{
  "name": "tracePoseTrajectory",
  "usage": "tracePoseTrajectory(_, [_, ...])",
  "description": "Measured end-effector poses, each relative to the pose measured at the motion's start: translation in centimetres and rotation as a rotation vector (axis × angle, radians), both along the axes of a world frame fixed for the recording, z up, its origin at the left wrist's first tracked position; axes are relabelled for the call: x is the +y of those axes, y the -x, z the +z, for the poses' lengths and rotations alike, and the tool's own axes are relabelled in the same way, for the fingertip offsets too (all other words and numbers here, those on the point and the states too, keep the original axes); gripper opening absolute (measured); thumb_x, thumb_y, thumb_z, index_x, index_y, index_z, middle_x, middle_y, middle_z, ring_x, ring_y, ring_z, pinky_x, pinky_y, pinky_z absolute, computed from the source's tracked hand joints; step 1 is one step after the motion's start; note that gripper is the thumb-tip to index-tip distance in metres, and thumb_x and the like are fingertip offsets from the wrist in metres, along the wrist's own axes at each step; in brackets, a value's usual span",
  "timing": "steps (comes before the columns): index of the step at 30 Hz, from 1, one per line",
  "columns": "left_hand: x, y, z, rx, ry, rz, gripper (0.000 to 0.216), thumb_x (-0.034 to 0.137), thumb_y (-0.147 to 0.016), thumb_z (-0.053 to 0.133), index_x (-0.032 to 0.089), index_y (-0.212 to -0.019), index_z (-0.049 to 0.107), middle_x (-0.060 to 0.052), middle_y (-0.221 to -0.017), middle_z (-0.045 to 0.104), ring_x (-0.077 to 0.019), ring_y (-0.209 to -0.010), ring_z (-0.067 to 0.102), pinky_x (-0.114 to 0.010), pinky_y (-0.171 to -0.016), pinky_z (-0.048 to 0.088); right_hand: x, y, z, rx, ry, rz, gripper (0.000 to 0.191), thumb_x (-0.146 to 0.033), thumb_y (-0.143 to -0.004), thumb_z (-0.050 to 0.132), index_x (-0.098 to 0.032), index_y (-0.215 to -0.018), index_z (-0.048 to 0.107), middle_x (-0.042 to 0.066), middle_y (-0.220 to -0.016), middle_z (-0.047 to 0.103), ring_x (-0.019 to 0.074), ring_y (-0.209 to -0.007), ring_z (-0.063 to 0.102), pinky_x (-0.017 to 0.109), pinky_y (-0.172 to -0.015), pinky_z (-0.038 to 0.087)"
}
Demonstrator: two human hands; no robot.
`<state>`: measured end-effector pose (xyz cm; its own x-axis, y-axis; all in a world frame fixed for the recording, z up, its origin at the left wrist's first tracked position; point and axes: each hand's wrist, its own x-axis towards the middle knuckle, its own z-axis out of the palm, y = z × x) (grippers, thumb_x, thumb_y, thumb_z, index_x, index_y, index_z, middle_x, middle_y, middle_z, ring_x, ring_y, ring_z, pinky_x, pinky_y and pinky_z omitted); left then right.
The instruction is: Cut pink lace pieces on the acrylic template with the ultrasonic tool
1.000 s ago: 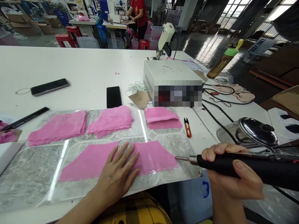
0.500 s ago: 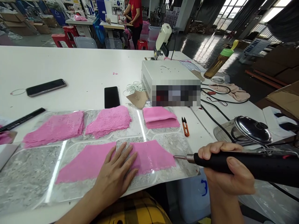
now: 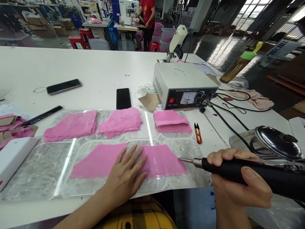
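My left hand (image 3: 126,173) lies flat with fingers spread on a pink lace piece (image 3: 164,163) spread over a clear mat (image 3: 35,171). My right hand (image 3: 238,181) grips a black handheld tool (image 3: 252,175); its thin metal tip (image 3: 187,160) touches the right edge of that lace piece. Behind lie three stacks of pink pieces: a left stack (image 3: 71,125), a middle stack (image 3: 121,121) and a right stack (image 3: 171,121).
A white control box (image 3: 183,84) with cables stands behind the stacks. Orange thread snips (image 3: 197,133), two phones (image 3: 123,98) (image 3: 64,86), a black ruler (image 3: 41,115), a steel lid (image 3: 278,141) and a bottle (image 3: 238,65) lie around. A person in red stands at a far sewing machine.
The view has shifted left, so everything sits further right in the picture. Both hands keep their places on the lace and the tool.
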<state>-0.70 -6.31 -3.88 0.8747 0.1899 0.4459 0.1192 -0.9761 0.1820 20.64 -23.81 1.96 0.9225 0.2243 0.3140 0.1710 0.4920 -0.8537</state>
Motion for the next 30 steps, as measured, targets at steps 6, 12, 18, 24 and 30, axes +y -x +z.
tracePoseTrajectory(6, [-0.1,-0.1,0.1,-0.014,0.029,0.007,0.032,0.030,-0.096,0.051,0.018,-0.123,0.064,-0.009,-0.137,0.059,-0.0295,-0.136,0.044,-0.046,-0.116,0.027,0.6,0.0,0.0,0.002,0.005,0.000,0.016,-0.031,-0.057,0.060,-0.020,-0.068,0.056,-0.003,-0.061,0.051,0.0125,-0.043,0.049,0.031,-0.041,0.043])
tracePoseTrajectory(12, [-0.1,-0.1,0.0,-0.013,0.035,0.007,0.031,0.030,-0.097,0.051,0.017,-0.122,0.064,-0.009,-0.137,0.059,-0.0296,-0.135,0.045,-0.046,-0.115,0.028,0.6,0.0,-0.2,-0.005,0.012,0.031,0.017,-0.031,-0.059,0.060,-0.020,-0.071,0.058,-0.003,-0.063,0.053,0.0131,-0.044,0.051,0.031,-0.042,0.045])
tracePoseTrajectory(18, [-0.1,-0.1,0.1,-0.005,0.025,0.007,0.032,0.031,-0.097,0.050,0.017,-0.123,0.064,-0.008,-0.136,0.059,-0.0301,-0.135,0.046,-0.047,-0.114,0.029,0.6,-0.1,-0.5,-0.053,0.028,0.056,0.013,-0.029,-0.063,0.061,-0.020,-0.071,0.056,-0.003,-0.063,0.053,0.0135,-0.045,0.051,0.031,-0.041,0.044])
tracePoseTrajectory(24, [-0.1,0.0,0.2,-0.002,0.013,0.004,0.032,0.031,-0.097,0.050,0.017,-0.122,0.065,-0.009,-0.136,0.059,-0.0302,-0.135,0.045,-0.047,-0.115,0.028,1.1,0.1,-0.1,-0.015,0.038,0.025,0.012,-0.028,-0.060,0.058,-0.020,-0.069,0.057,-0.004,-0.062,0.053,0.0133,-0.044,0.051,0.031,-0.041,0.045])
tracePoseTrajectory(30, [-0.1,0.1,0.2,0.003,0.020,0.003,0.033,0.031,-0.096,0.050,0.017,-0.122,0.064,-0.010,-0.136,0.059,-0.0307,-0.135,0.045,-0.048,-0.115,0.029,2.7,0.1,0.1,-0.064,0.017,0.023,0.013,-0.025,-0.058,0.056,-0.020,-0.069,0.057,-0.004,-0.061,0.054,0.0132,-0.042,0.051,0.030,-0.041,0.044])
